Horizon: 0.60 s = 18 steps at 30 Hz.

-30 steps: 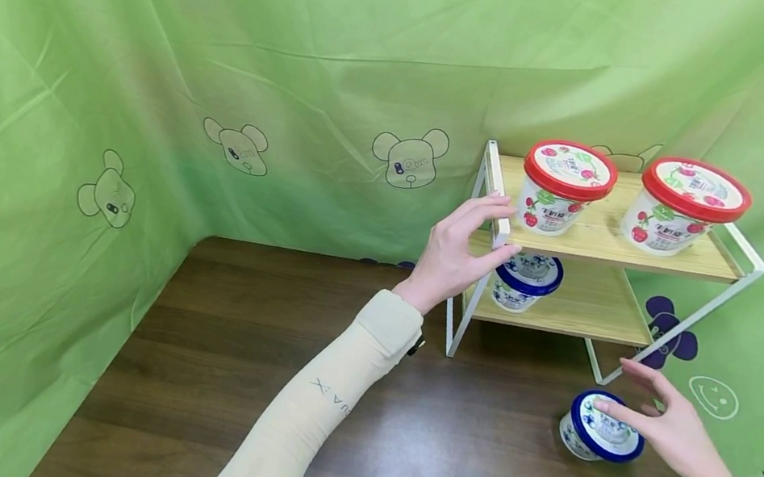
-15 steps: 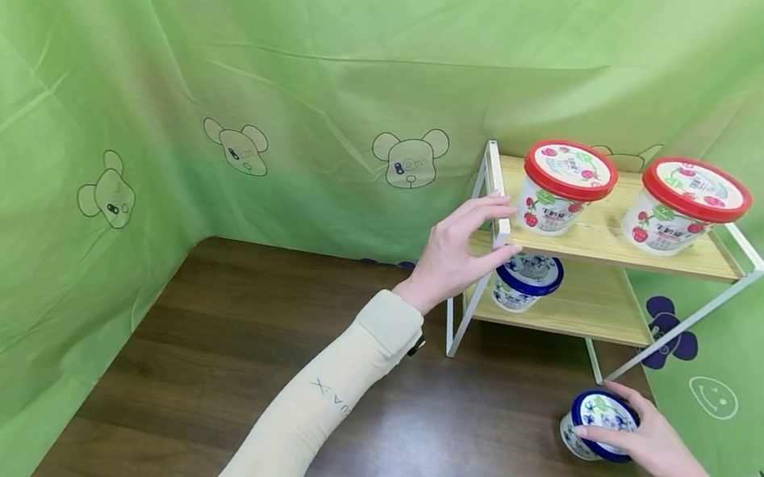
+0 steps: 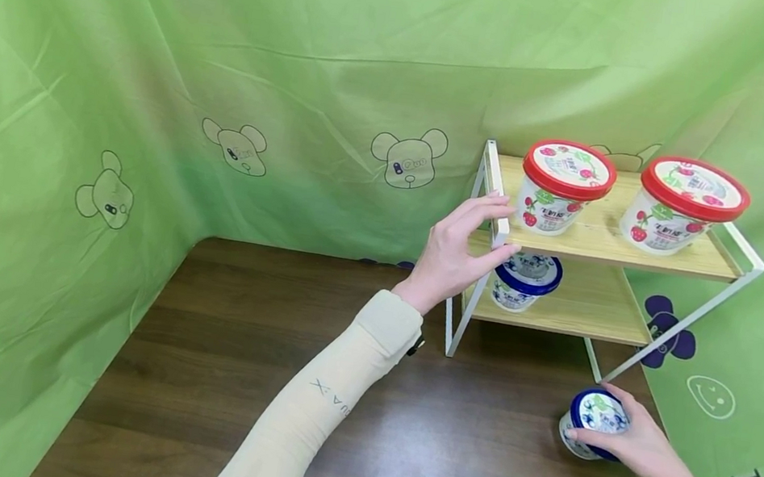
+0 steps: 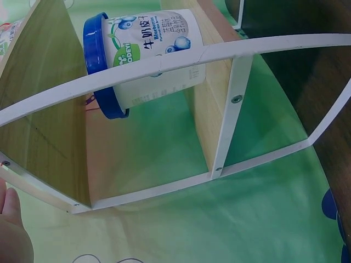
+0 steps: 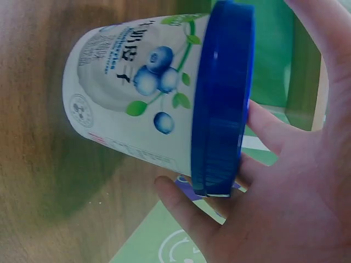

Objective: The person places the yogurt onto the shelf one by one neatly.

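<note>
My left hand holds the upper left front corner of a two-tier wood-and-white-metal shelf, thumb and fingers on either side of the frame. Only a bit of that hand shows in the left wrist view. My right hand is around a blue-lidded blueberry tub standing on the brown table in front of the shelf. Its thumb lies over the near side, the fingers behind the far side. In the right wrist view the tub's lid hides some fingertips.
Two red-lidded tubs with red fruit prints stand on the upper board. Another blue-lidded tub sits at the left of the lower board. Green printed cloth surrounds the brown table.
My right hand has come in leftward and closed around the blue-lidded tub, having been above its right side. The tub and my left hand stay in place.
</note>
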### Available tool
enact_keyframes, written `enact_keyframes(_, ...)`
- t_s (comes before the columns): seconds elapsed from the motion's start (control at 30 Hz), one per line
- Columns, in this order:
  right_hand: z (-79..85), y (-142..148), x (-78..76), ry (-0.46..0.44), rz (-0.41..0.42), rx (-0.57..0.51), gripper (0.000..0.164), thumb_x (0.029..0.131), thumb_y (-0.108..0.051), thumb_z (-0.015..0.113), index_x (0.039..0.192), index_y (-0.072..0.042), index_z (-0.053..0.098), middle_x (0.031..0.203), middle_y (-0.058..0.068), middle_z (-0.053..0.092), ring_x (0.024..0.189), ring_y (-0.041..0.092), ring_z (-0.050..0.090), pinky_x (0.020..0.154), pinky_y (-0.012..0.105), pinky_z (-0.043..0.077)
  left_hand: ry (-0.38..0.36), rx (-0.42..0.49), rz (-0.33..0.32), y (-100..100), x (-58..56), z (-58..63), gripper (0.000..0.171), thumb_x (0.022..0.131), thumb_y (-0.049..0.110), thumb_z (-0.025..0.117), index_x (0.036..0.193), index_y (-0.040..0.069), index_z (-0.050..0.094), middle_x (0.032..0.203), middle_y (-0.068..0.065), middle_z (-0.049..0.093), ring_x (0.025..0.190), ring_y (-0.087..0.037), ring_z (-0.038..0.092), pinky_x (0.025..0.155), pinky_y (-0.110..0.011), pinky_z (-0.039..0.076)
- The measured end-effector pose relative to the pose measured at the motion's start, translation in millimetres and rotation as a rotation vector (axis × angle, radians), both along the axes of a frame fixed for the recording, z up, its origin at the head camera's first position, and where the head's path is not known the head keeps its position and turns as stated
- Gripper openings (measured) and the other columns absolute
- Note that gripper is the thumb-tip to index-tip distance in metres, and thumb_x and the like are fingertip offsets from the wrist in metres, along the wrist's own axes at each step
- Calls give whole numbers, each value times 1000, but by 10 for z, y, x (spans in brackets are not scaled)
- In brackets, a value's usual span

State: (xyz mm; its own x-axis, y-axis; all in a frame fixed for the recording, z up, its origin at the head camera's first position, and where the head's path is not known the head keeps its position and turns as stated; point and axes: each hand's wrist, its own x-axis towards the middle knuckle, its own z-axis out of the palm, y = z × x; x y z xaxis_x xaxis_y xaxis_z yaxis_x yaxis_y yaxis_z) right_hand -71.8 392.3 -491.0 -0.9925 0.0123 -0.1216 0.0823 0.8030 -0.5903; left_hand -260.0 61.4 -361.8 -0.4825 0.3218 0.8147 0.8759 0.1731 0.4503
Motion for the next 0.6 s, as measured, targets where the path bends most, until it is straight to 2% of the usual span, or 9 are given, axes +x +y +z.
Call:
enact_keyframes(0.13, -34, -2, -22, 32, 5, 29, 104, 75, -31, 91, 147, 12, 31, 124, 42, 48, 106, 52, 52, 77, 51, 48, 0, 3, -4, -2, 4, 7, 44, 89, 20, 81, 127, 4, 65, 140, -10, 59, 137, -7, 44, 112, -25, 35)
enact_keyframes(0.37, -150, -22, 13, 135, 1, 25, 114, 60, -22, 98, 141, 19, 29, 120, 40, 47, 105, 52, 50, 80, 57, 45, -1, 6, -7, -4, 8, 6, 45, 89, 20, 81, 127, 4, 65, 140, -11, 59, 137, -7, 44, 112, -25, 35)
enact_keyframes(0.6, -151, -30, 30, 93, -43, 17, 112, 64, -23, 97, 137, 22, 24, 119, 40, 44, 105, 54, 51, 84, 60, 45, 1, 6, -3, -3, 5, 1, 44, 89, 20, 81, 127, 4, 65, 141, -11, 59, 137, -7, 44, 112, -25, 35)
